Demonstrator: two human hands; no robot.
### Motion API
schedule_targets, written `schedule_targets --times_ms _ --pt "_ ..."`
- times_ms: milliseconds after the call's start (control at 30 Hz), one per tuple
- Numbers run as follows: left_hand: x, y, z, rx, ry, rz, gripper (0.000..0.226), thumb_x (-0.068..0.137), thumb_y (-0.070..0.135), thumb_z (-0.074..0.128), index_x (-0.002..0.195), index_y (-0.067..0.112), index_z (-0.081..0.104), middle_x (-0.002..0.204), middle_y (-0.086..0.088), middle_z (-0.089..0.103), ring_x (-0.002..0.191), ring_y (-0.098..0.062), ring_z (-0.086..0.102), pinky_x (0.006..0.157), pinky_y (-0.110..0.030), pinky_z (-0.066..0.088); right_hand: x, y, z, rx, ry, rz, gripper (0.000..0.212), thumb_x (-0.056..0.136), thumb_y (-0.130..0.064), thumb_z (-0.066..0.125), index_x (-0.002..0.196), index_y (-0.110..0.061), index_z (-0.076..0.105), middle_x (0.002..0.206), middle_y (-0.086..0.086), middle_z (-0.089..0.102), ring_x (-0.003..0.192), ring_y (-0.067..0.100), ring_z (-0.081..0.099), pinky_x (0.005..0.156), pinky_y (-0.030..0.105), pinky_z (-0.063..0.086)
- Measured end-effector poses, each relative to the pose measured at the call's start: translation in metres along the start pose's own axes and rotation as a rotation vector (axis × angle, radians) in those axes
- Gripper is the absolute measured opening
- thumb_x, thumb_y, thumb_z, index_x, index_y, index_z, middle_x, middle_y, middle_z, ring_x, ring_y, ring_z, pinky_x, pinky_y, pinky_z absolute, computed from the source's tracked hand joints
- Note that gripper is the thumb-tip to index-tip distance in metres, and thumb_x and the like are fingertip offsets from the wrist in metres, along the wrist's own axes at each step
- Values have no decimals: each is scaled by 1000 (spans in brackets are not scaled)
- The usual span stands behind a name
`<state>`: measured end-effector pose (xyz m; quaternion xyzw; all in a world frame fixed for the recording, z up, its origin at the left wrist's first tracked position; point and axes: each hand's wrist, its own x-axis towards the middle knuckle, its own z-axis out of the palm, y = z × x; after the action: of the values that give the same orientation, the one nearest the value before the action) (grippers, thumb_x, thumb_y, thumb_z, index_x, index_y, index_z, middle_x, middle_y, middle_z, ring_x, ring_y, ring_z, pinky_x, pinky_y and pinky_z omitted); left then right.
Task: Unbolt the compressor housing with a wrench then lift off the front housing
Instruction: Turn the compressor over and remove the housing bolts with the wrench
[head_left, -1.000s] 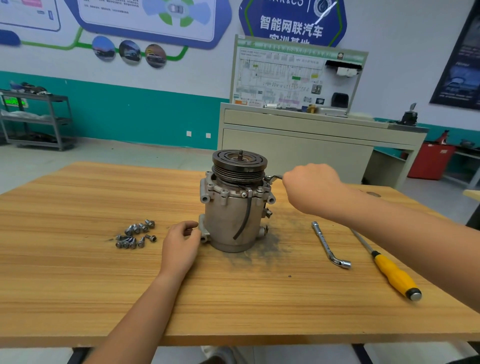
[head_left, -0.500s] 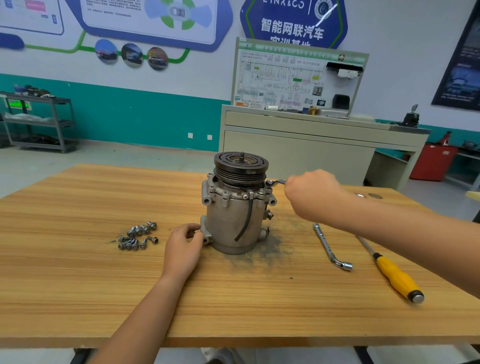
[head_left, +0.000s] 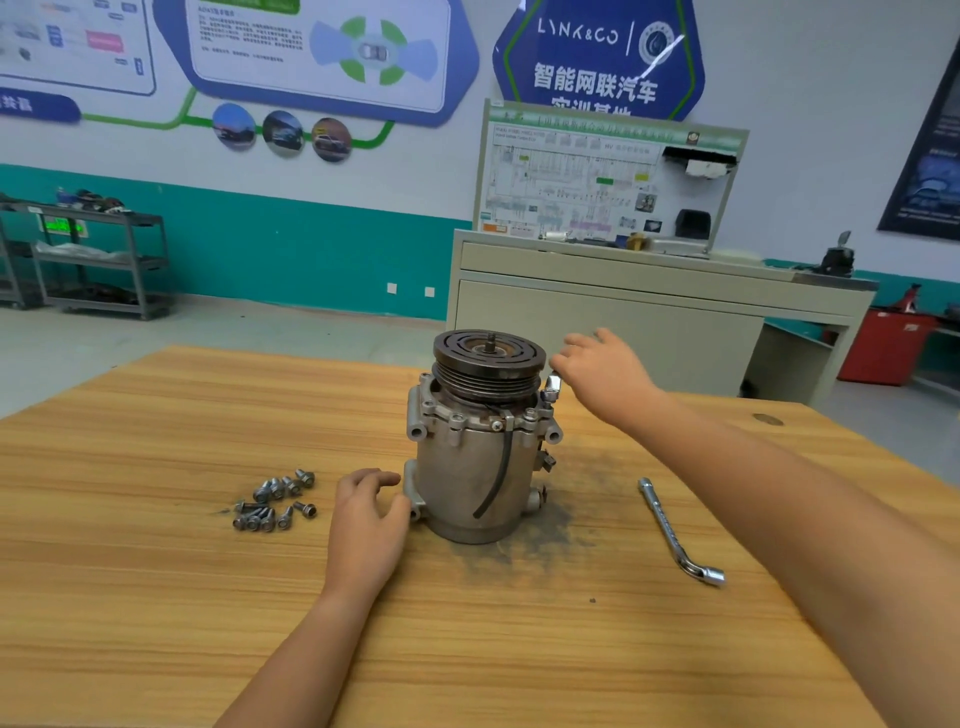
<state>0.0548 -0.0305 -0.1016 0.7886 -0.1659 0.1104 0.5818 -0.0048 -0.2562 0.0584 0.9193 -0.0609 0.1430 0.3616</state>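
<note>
The right hand (head_left: 605, 374), fingers spread and holding nothing, hovers just beside the small wrench (head_left: 551, 385) that sits on a bolt at 3 o'clock of the upright compressor (head_left: 478, 467) in the middle of the table (head_left: 156, 571), while the left hand (head_left: 369, 514) pinches its foot at 8 o'clock, so I judge the unbolting is not finished and the next move needs this hand to close on the wrench.

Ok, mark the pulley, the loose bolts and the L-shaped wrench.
pulley (head_left: 489, 358): head view, hub of its top face.
loose bolts (head_left: 264, 491): head view, a bolt in the pile's upper part.
L-shaped wrench (head_left: 666, 525): head view, middle of its straight shaft.
</note>
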Motion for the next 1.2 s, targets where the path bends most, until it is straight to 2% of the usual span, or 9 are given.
schedule_targets --times_ms 100,233,333,467,667,733,833,933,1200 --pt "0 1 0 2 -23 3 20 86 6 54 102 15 60 117 0 45 114 -18 47 90 -21 30 4 8 -1 21 72 -6 29 94 -7 43 121 -13 52 121 6 58 119 23 46 97 34 34" --pt "1 2 0 3 -39 11 18 85 6 55 100 17 59 115 1 45 108 -16 47 89 -22 32 -19 24 -16 368 292 287 27 100 -16 34 115 -4 53 99 13 63 86 30 57 63 33 34" --pt "1 0 -1 10 -39 16 18 85 6 55 99 16 59 114 0 46 105 -14 47 88 -22 31 -44 24 -29 614 212 323 25 99 -23 35 112 -7 49 85 16 60 75 36 55 60 37 38" --pt "0 0 -1 -5 -32 9 17 85 7 55 98 18 58 113 0 46 102 -12 46 87 -23 32 -72 15 -40 486 15 242 24 99 -24 35 113 -15 51 63 -3 42 55 15 43 47 28 28" --pt "0 0 -2 1 -23 5 19 85 6 55 103 12 61 112 0 46 101 -11 46 87 -22 32 -86 -7 -54 162 -83 143 35 92 -3 39 125 -15 43 58 -2 32 47 12 29 40 24 20" --pt "-1 1 -2 10 -20 18 20 86 6 55 104 11 61 112 0 47 101 -11 46 87 -21 31 -85 -14 -62 92 -99 110 33 90 0 40 122 -10 43 63 -1 41 51 15 37 43 26 26" --pt "-3 3 -1 58 -51 48 20 86 7 55 105 10 61 112 0 46 104 -13 47 87 -21 31 -80 -24 -77 13 -181 76 28 89 4 43 114 -5 49 88 5 59 81 27 58 57 30 36" --pt "-4 4 -1 77 -58 69 18 86 7 57 104 9 61 110 -1 48 106 -16 49 86 -20 32 -71 -36 -91 -59 -283 35 26 90 2 47 112 -6 55 107 6 59 98 28 59 61 30 38" --pt "-2 1 -1 63 -57 78 16 87 9 60 102 11 62 108 0 49 103 -15 50 85 -22 33 -73 -20 -81 25 -308 37 21 90 -1 37 104 -10 51 96 6 58 89 27 59 50 29 31"
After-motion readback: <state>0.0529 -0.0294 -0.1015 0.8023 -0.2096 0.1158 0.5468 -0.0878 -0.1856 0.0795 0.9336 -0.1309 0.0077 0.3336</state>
